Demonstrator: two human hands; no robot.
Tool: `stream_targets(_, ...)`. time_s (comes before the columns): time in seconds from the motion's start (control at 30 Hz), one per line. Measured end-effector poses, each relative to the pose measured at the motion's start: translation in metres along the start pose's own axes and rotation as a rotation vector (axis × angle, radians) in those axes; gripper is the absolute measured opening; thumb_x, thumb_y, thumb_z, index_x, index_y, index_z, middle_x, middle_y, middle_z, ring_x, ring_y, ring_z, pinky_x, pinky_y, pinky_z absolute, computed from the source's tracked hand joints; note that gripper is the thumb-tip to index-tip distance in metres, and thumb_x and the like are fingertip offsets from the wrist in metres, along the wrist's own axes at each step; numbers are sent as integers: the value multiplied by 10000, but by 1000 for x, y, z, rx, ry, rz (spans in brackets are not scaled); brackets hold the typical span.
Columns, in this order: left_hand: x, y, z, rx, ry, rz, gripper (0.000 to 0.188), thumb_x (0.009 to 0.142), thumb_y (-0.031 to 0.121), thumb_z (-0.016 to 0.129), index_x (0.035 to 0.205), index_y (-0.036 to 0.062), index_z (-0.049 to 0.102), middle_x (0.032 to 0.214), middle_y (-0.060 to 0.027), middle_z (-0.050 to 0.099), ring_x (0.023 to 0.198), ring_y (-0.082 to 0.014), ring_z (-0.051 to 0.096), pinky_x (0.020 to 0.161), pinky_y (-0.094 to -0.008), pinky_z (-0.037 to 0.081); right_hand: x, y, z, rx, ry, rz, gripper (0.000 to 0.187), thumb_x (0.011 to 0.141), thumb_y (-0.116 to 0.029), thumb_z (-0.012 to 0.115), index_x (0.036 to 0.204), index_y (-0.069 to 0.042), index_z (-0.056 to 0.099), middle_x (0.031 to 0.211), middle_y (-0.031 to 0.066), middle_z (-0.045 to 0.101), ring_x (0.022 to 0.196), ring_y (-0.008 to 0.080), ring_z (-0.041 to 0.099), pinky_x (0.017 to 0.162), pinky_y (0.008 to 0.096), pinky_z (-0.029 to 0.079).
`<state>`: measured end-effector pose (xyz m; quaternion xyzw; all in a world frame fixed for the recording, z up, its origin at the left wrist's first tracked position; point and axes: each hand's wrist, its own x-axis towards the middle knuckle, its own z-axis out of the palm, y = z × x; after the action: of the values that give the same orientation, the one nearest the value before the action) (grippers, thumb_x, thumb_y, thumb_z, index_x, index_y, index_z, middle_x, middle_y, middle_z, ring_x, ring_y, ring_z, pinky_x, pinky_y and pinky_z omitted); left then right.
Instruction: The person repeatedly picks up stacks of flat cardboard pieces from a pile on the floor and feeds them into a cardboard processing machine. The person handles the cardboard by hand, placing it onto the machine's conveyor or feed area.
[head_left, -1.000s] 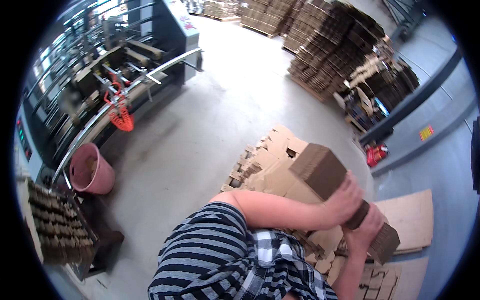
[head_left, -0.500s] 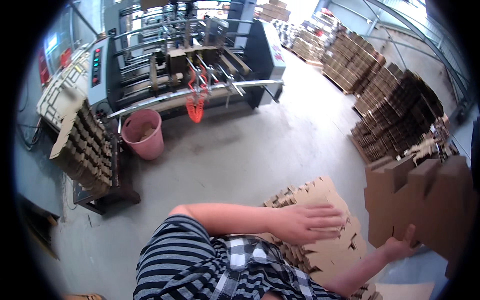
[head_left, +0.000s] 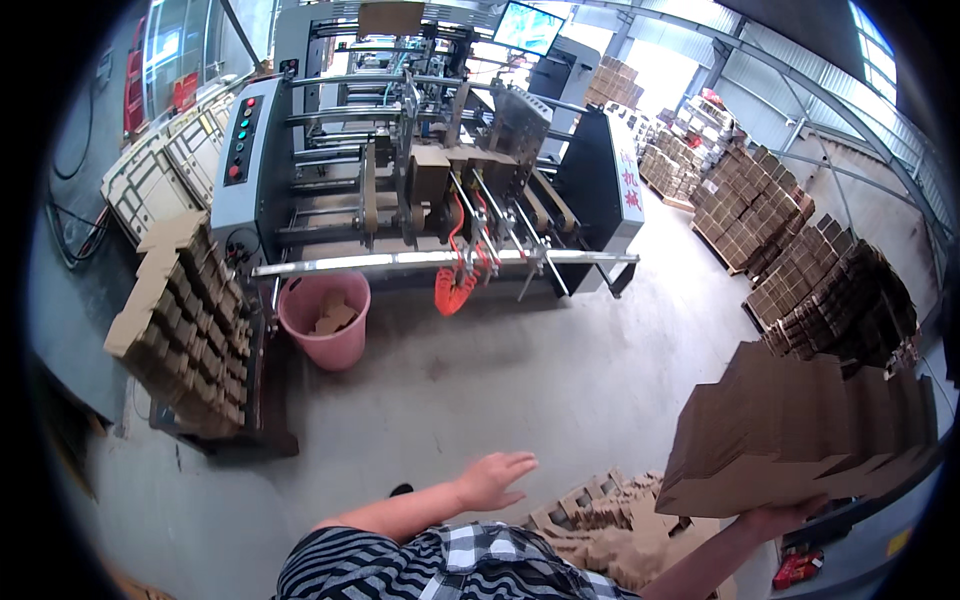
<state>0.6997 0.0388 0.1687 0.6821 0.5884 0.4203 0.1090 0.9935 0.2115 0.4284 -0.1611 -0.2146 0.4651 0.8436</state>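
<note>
Here, cardboard stack (head_left: 790,430) in right fingers (head_left: 800,509)

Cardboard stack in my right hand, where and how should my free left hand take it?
The stack is probably best gripped by its left edge, with the left hand coming in from the left: that edge faces it uncovered, while the right hand is at the lower edge.

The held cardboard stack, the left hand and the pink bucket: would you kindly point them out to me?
Held cardboard stack (head_left: 780,430), head view, on its broad brown side.
Left hand (head_left: 490,481), head view, on the middle of the hand.
Pink bucket (head_left: 335,351), head view, on its outer wall.
</note>
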Motion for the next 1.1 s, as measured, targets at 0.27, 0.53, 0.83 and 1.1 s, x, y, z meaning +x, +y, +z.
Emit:
stream_targets(0.27,6,-132,-140,187,-118,-87,622,724,217,738,1273,58,492,1290,-156,521,1057,-340,570,892,-424,464,-62,180,80,189,-85,381,629,874,-440,635,1365,-85,463,1412,74,460,1271,272,434,1097,457,300)
stream_targets(0.53,-50,-213,-188,215,-21,-515,638,730,281,742,1284,89,492,1294,-137,524,1081,-348,566,909,-437,467,-79,357,145,232,-235,677,533,897,-435,597,1309,-105,527,1353,72,523,1217,271,498,1037,448,402)
stream_targets(0.83,-9,-293,-279,354,-20,-778,691,749,310,736,1334,84,447,1309,-143,510,1123,-349,550,939,-442,457,-107,562,292,304,-322,827,472,909,-360,607,1276,-73,531,1299,64,559,1179,256,522,1002,421,434)
stream_targets(1.1,13,-375,-304,316,71,-752,534,865,250,586,1359,132,422,1293,-145,517,1109,-342,564,918,-436,473,-117,722,451,269,-411,951,457,889,-294,648,1264,-59,531,1262,83,577,1147,277,547,993,442,445)
